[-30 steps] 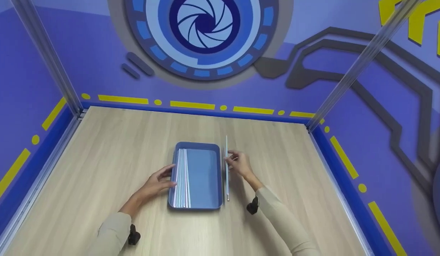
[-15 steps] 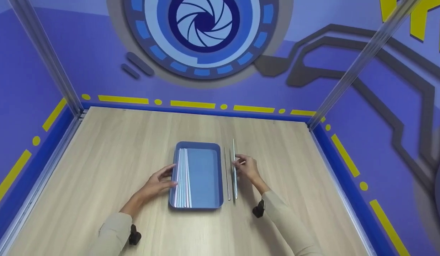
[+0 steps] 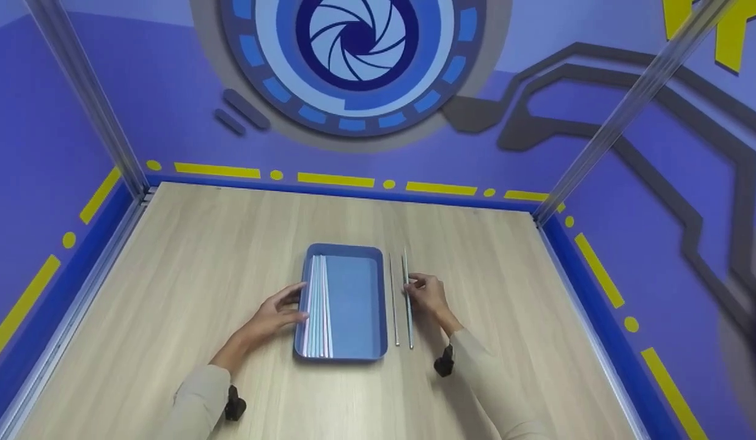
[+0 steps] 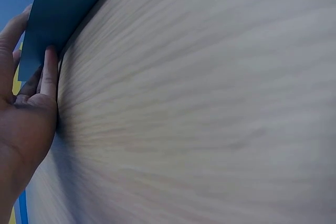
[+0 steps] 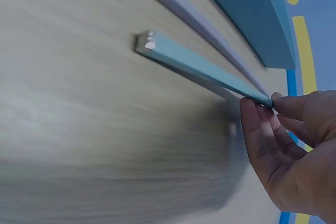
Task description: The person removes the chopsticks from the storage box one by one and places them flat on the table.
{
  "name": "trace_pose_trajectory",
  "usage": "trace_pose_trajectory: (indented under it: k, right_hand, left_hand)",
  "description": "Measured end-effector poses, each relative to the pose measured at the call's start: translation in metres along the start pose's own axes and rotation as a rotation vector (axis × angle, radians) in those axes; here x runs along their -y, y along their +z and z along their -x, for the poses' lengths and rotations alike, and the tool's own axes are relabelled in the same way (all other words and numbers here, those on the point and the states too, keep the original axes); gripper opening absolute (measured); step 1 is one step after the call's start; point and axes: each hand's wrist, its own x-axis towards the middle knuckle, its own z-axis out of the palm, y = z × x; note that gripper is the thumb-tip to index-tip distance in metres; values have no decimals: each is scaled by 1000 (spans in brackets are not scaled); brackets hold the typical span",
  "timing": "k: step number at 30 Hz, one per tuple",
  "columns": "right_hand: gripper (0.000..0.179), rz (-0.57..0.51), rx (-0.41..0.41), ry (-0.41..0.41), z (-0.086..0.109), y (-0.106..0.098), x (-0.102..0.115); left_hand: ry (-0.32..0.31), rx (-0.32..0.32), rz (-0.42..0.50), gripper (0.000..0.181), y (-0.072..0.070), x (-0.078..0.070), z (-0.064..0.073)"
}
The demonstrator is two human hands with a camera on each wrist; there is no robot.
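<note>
Near the middle of the head view, a blue tray [image 3: 353, 305] stands on the light wooden worktop [image 3: 243, 226], with its long sides running from the top toward the bottom of the frame. Inside it, a group of pale sticks [image 3: 319, 311] lies along the left wall, whitish, pinkish and light blue in colour; they are close together in the upper part and a little more spread in the lower part.

The left hand [image 3: 278, 310], left of the tray, has its thumb and fingers apart and relaxed, and it touches the left wall of the tray without lifting it. The left wrist view shows fingers against this wall, at the upper left of the frame.

The right hand [image 3: 429, 294], right of centre in the head view, pinches a light-blue stick [image 5: 199, 65] between thumb and fingers, which are nearly together. One silver end of this stick is toward the upper left of the right wrist view, low over the worktop; whether it touches there, one cannot tell. Just beside it, a lilac stick [image 5: 210, 31] lies on the worktop, between the light-blue stick and the tray, almost parallel with both. Beige sleeves [image 3: 200, 397] cover both forearms at the bottom of the head view.
</note>
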Motion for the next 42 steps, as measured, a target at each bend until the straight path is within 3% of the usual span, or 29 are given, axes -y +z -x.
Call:
trace_pose_trajectory:
  k: [7, 17, 23, 29, 37, 42]
  right_hand:
    - [29, 38, -26, 1, -1, 3, -11]
    - [29, 58, 0, 25, 2, 8, -13]
    - [30, 76, -10, -1, 2, 11, -16]
    - [31, 51, -38, 12, 0, 12, -18]
    - [32, -83, -3, 44, 2, 3, -15]
    - [26, -24, -22, -4, 2, -5, -7]
  left_hand:
    - [6, 7, -4, 80, 0, 1, 1]
    - [17, 19, -3, 79, 0, 5, 2]
    - [29, 16, -31, 79, 0, 7, 3]
    - [27, 4, -31, 80, 1, 4, 1]
    - [28, -1, -35, 80, 1, 2, -1]
    - [34, 0, -20, 79, 0, 2, -1]
